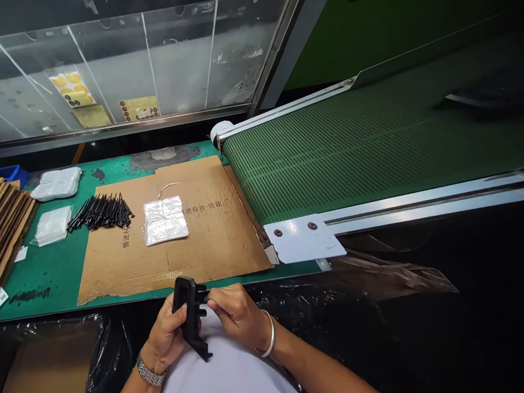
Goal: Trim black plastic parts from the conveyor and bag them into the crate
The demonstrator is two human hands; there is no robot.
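My left hand (167, 330) is wrapped round a black plastic bracket (190, 316), a frame-like part with short prongs on its right side. It is held tilted, just off the near table edge and over my lap. My right hand (237, 314) is closed in a pinch at the bracket's prongs; what lies between the thumb and finger is hidden. Beyond my hands, a stack of clear plastic bags (166, 221) lies on a flattened cardboard sheet (216, 243). A pile of black screw-like pins (102, 212) rests at the sheet's left edge.
More bag stacks (53, 225) lie on the green table (49, 278) at left, beside stacked cardboard pieces (14, 224) and a blue bin (14, 174). A green conveyor belt (327, 147) slopes up to the right, with a white end plate (303, 240). An open box (51, 355) stands lower left.
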